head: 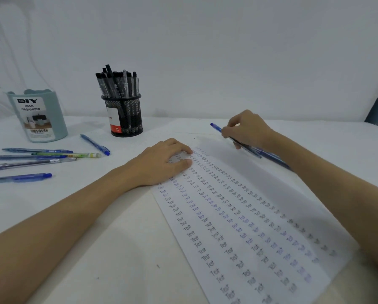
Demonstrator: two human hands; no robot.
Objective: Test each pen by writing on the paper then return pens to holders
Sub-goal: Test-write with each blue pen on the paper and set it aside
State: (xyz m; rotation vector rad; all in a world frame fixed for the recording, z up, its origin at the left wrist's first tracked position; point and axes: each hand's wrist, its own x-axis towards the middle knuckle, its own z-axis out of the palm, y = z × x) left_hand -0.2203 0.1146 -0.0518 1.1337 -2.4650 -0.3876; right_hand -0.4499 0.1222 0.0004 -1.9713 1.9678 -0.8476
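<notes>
Right now the right hand (246, 128) pinches a blue pen (215, 127) at the far right edge of the paper (238, 227), with 2 or so more pens (269, 155) lying under that hand and forearm. Flat on the paper's far left corner, the left hand (163, 163) presses down with relaxed fingers. Rows of "Test" cover the sheet. To the left, 6 loose pens (41, 157) lie on the white table (95, 216). Beyond them stand a teal desk organizer (37, 116) and, just right of it, a black mesh holder (126, 115) full of black pens (117, 83).
</notes>
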